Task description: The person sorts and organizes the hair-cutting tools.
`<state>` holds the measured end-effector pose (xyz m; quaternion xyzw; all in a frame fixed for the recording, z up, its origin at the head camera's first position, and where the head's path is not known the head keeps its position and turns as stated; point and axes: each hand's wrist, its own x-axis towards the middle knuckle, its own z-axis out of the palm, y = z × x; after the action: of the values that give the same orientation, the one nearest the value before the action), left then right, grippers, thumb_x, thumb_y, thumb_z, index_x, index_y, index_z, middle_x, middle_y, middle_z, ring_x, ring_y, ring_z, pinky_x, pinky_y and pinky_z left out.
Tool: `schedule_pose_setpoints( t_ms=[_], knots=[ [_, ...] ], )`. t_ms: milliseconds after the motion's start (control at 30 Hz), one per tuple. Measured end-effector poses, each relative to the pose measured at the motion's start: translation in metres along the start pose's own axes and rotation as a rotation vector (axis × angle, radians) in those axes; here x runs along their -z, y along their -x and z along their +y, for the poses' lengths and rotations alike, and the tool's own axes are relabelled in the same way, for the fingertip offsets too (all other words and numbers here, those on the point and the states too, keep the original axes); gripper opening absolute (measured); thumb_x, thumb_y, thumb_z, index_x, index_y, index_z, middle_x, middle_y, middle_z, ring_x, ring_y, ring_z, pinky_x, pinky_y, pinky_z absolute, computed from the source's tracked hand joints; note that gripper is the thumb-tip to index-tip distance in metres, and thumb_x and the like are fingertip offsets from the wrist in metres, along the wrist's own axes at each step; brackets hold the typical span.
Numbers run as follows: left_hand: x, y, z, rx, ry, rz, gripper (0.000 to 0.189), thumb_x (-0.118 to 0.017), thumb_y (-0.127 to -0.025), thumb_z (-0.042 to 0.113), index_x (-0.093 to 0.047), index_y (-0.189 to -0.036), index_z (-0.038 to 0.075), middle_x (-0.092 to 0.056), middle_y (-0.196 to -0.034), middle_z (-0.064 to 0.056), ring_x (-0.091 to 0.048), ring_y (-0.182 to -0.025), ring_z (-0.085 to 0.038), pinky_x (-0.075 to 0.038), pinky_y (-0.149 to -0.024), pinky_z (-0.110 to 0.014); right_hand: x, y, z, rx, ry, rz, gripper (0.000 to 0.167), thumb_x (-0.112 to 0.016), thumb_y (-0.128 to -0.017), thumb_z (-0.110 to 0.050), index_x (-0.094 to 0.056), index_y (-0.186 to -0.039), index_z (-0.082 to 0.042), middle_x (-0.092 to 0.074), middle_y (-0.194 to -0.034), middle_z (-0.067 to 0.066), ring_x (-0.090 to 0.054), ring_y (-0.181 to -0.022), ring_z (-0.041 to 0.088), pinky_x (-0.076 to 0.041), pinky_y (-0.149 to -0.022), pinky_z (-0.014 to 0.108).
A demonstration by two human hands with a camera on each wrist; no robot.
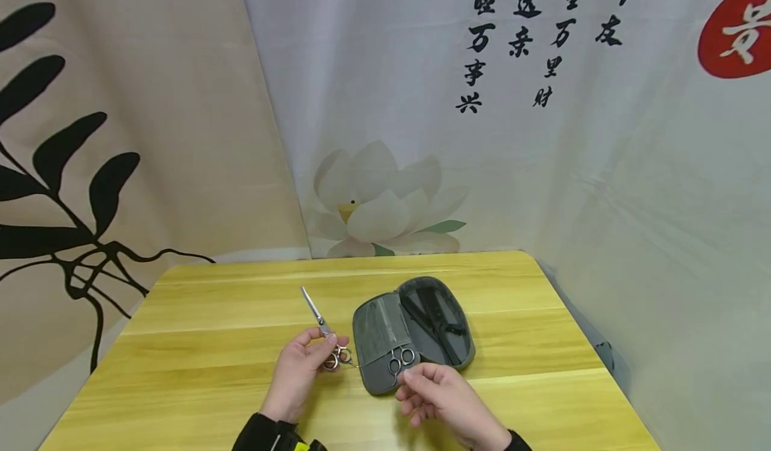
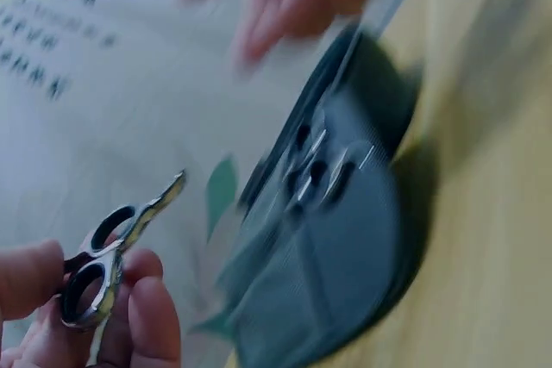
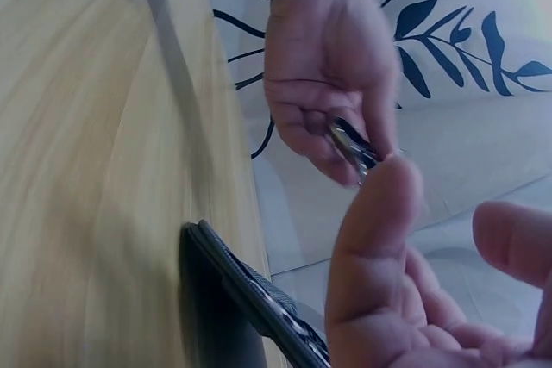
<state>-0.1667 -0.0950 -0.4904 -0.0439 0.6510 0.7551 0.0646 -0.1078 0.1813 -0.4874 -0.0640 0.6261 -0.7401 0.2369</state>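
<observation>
Scissors (image 1: pixel 323 326) are pinched between the thumb and fingers of my left hand (image 1: pixel 299 369), blades pointing up and away. Their finger rings and curved finger rest show closest in the left wrist view, where the scissors' handle (image 2: pixel 159 202) rises above the fingers. Beside them lies an unfolded grey zip case (image 1: pixel 375 379). A second pair of scissors (image 1: pixel 395 355) sits in its left pocket, rings sticking out. My right hand (image 1: pixel 448 397) hovers at the case's near edge with nothing in it; thumb and forefinger stand apart in the right wrist view.
Black combs or similar dark tools (image 1: pixel 430 314) lie in the right half of the case. The wooden table (image 1: pixel 211 344) carries the case near its middle. Behind it hangs a printed cloth (image 1: pixel 385 103) with a lotus and black characters.
</observation>
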Motion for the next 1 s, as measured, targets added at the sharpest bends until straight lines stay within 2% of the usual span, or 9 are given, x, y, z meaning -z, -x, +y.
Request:
schedule_pose_setpoints(
  t_ms=[100,200,333,433,567,767,900,1000],
  knots=[
    [-0.023,0.01,-0.005,-0.009,0.008,-0.042,0.029,-0.069,-0.106,0.021,-0.059,-0.122,-0.001,-0.081,-0.117,-0.017,-0.076,-0.085,-0.014,-0.059,-0.075,-0.025,-0.007,-0.007,0.0,0.012,0.017,0.051,0.039,-0.064,-0.108,-0.028,-0.064,-0.128,0.005,-0.077,-0.105,0.002,-0.074,-0.085,0.011,-0.063,-0.069,0.025],
    [-0.04,0.017,-0.009,-0.021,0.013,-0.093,0.032,-0.068,-0.106,0.023,-0.057,-0.125,0.0,-0.078,-0.123,-0.019,-0.076,-0.09,-0.013,-0.057,-0.085,-0.025,-0.013,-0.014,0.003,0.023,0.03,0.09,0.045,-0.065,-0.108,-0.027,-0.059,-0.135,0.009,-0.077,-0.108,0.004,-0.074,-0.085,0.012,-0.062,-0.069,0.025],
    [-0.054,0.022,-0.014,-0.042,0.053,-0.149,0.03,-0.068,-0.106,0.021,-0.054,-0.124,0.001,-0.078,-0.123,-0.021,-0.077,-0.112,-0.019,-0.052,-0.1,-0.021,-0.017,-0.021,0.006,0.052,0.028,0.12,0.048,-0.066,-0.108,-0.027,-0.058,-0.136,0.01,-0.076,-0.102,0.003,-0.073,-0.082,0.011,-0.062,-0.068,0.024],
    [-0.061,0.024,-0.018,-0.059,0.074,-0.169,0.032,-0.069,-0.106,0.02,-0.052,-0.124,-0.001,-0.078,-0.121,-0.022,-0.074,-0.123,-0.023,-0.052,-0.103,-0.019,-0.017,-0.024,0.007,0.082,0.013,0.145,0.044,-0.066,-0.108,-0.026,-0.061,-0.13,0.011,-0.076,-0.091,0.0,-0.072,-0.078,0.009,-0.061,-0.067,0.024],
    [-0.066,0.026,-0.022,-0.085,0.072,-0.174,0.038,-0.07,-0.105,0.02,-0.05,-0.124,-0.005,-0.077,-0.12,-0.026,-0.075,-0.122,-0.023,-0.055,-0.101,-0.019,-0.017,-0.026,0.008,0.109,0.008,0.162,0.037,-0.067,-0.107,-0.025,-0.065,-0.119,0.01,-0.075,-0.082,-0.003,-0.071,-0.074,0.007,-0.061,-0.066,0.023],
    [-0.066,0.026,-0.025,-0.094,0.058,-0.195,0.04,-0.068,-0.106,0.026,-0.053,-0.126,-0.005,-0.077,-0.122,-0.024,-0.074,-0.122,-0.018,-0.053,-0.103,-0.017,-0.017,-0.026,0.013,0.116,0.008,0.186,0.032,-0.068,-0.107,-0.026,-0.07,-0.112,0.006,-0.077,-0.087,-0.004,-0.071,-0.073,0.006,-0.06,-0.066,0.022],
    [-0.06,0.025,-0.027,-0.092,0.062,-0.191,0.047,-0.063,-0.109,0.032,-0.057,-0.132,-0.009,-0.076,-0.128,-0.022,-0.076,-0.113,-0.012,-0.058,-0.098,-0.021,-0.015,-0.025,0.015,0.13,-0.019,0.207,0.026,-0.066,-0.107,-0.026,-0.071,-0.109,0.0,-0.077,-0.088,-0.003,-0.07,-0.072,0.006,-0.059,-0.064,0.021],
    [-0.055,0.022,-0.028,-0.088,0.063,-0.174,0.05,-0.062,-0.109,0.033,-0.061,-0.133,-0.011,-0.076,-0.127,-0.021,-0.077,-0.105,-0.012,-0.063,-0.09,-0.027,-0.014,-0.025,0.016,0.138,-0.036,0.204,0.023,-0.065,-0.108,-0.025,-0.07,-0.107,-0.003,-0.078,-0.09,-0.002,-0.07,-0.072,0.005,-0.059,-0.065,0.02]
  ],
)
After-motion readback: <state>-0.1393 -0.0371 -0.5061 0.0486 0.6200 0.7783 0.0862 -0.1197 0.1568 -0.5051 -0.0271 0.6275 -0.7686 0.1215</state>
